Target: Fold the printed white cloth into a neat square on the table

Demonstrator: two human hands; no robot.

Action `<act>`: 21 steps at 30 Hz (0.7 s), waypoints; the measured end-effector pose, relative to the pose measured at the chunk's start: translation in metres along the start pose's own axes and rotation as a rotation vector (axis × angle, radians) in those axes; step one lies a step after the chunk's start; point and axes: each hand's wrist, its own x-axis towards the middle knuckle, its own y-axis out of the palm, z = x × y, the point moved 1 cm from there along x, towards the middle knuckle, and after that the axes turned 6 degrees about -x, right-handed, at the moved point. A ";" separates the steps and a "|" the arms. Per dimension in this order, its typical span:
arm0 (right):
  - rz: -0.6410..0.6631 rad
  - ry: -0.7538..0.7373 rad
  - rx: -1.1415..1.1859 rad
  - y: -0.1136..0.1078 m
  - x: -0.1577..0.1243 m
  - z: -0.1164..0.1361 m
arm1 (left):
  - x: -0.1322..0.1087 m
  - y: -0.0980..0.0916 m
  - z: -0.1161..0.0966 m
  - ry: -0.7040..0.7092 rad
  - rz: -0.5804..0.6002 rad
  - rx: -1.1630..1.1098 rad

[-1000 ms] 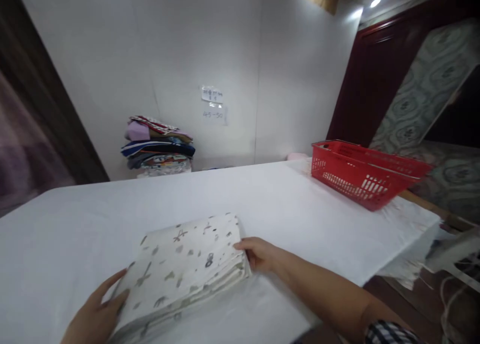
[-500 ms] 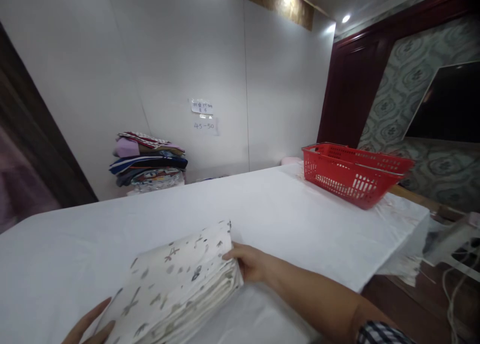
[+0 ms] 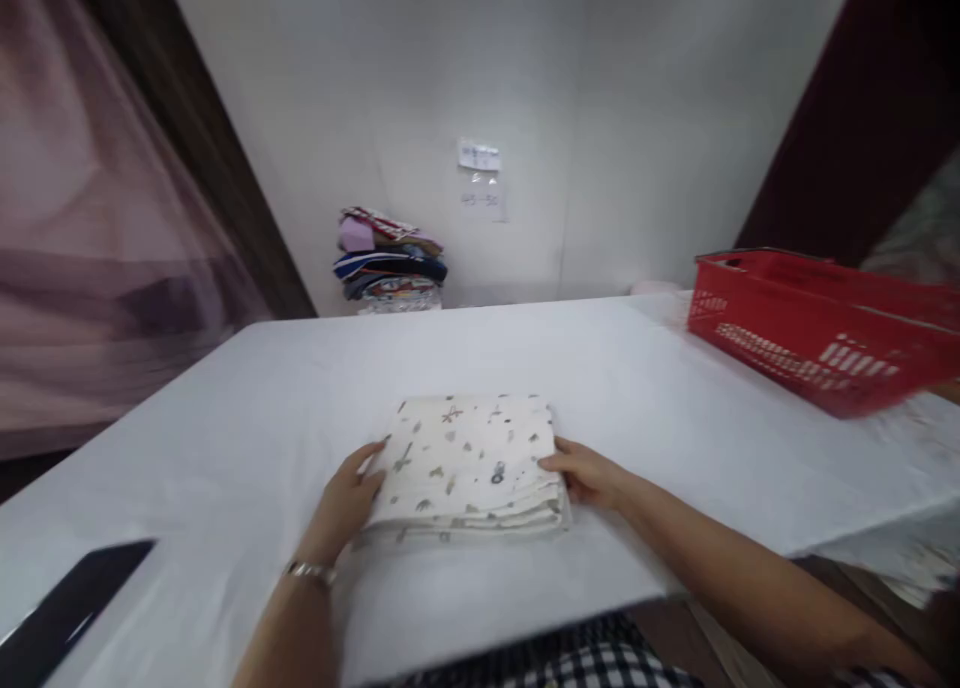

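A neatly folded cream cloth [image 3: 465, 458] with a scattered print of small grey, green and brown motifs is in front of me, on or just over the white table. Its several layers show along the near edge. At its left side my left hand [image 3: 352, 493] grips the edge, thumb on top and fingers partly hidden; a bracelet circles that wrist. My right hand [image 3: 589, 476] pinches the opposite edge, thumb above, with the other fingers beneath or behind the layers.
The white-covered table [image 3: 247, 448] spreads around the cloth. A red plastic basket [image 3: 817, 338] stands at its right. Beyond the far edge rises a pile of folded fabrics [image 3: 390, 263] against the wall. A dark flat object [image 3: 75, 603] lies front left; a pink curtain [image 3: 97, 228] hangs left.
The view has swung left and down, so the basket appears farther right. The folded cloth, earlier slanted in view, now looks level and squared to me. Both hands still hold its sides.
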 end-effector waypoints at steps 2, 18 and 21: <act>0.011 0.014 -0.052 -0.005 -0.007 -0.001 | -0.003 0.001 -0.003 -0.006 0.008 0.022; -0.043 -0.394 -0.183 -0.003 0.029 0.083 | 0.035 -0.036 -0.075 0.153 -0.186 -0.180; -0.147 -0.483 -0.267 -0.009 0.047 0.096 | 0.048 -0.036 -0.080 0.200 -0.264 -0.178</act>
